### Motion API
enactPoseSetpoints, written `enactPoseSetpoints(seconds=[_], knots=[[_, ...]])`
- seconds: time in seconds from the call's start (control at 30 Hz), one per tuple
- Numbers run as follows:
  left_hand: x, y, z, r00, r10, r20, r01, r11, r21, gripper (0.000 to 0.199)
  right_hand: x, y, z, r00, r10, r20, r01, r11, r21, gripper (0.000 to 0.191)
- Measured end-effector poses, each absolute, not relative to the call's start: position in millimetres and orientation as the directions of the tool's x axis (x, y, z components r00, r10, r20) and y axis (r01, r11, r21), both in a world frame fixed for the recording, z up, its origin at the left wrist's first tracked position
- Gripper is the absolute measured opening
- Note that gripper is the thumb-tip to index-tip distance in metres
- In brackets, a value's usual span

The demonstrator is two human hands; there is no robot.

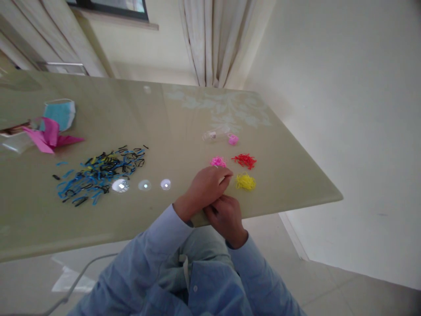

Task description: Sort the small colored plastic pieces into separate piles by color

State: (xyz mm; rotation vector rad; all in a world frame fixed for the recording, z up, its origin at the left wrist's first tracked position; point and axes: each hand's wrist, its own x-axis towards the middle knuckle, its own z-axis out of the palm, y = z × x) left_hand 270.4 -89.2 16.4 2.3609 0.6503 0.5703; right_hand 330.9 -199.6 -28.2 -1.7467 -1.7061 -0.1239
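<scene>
The near edge of the pink loops (218, 161) seems to slip behind the left hand (210, 185); its fingertips are blurred, and whether they pinch anything is too small to tell. Part of the right hand's fingers (215, 210) is hidden. The mark on the clear tube (215, 134) (barely a smudge) is unreadable. Pink folded paper (51, 136) covers part of the face mask (61, 113); the picture's left edge cuts off the counter (174, 153).

- We look from the person's head, facing forward and steeply down.
- We sit near and above the left hand (208, 186) and right hand (229, 215), at the table (164, 127).
- Our view reaches the curtain (215, 39) and window (118, 5) beyond.
</scene>
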Motion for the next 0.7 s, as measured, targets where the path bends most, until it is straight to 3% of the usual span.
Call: enactPoseSetpoints(seconds=[0.17, 0.3, 0.4, 0.53, 0.7], knots=[[209.8, -83.4, 12.6, 0.684, 0.676, 0.275, 0.212, -0.545, 0.811, 0.019, 332.0, -200.8, -24.2, 0.131, 0.887, 0.442, 0.866, 0.114, -0.486, 0.032], [149.4, -75.0, -0.9, 0.464, 0.877, 0.125, 0.249, -0.264, 0.932, 0.023, 335.9, -202.0, -19.7, 0.178, 0.901, 0.395, 0.781, 0.114, -0.614, 0.024], [109.9, -72.7, -12.3, 0.324, 0.944, 0.067, 0.267, -0.159, 0.951, 0.027, 339.2, -196.8, -14.9, 0.229, 0.927, 0.298, 0.706, 0.053, -0.706, 0.025], [85.5, -77.5, -18.9, 0.278, 0.956, 0.092, 0.218, -0.156, 0.963, 0.027, 332.1, -177.9, -2.1, 0.234, 0.95, 0.205, 0.619, 0.017, -0.785, 0.03], [87.7, -83.5, -13.9, 0.413, 0.895, 0.166, 0.243, -0.284, 0.928, 0.023, 299.5, -135.4, 23.3, 0.053, 0.98, 0.189, 0.604, 0.12, -0.788, 0.029]])
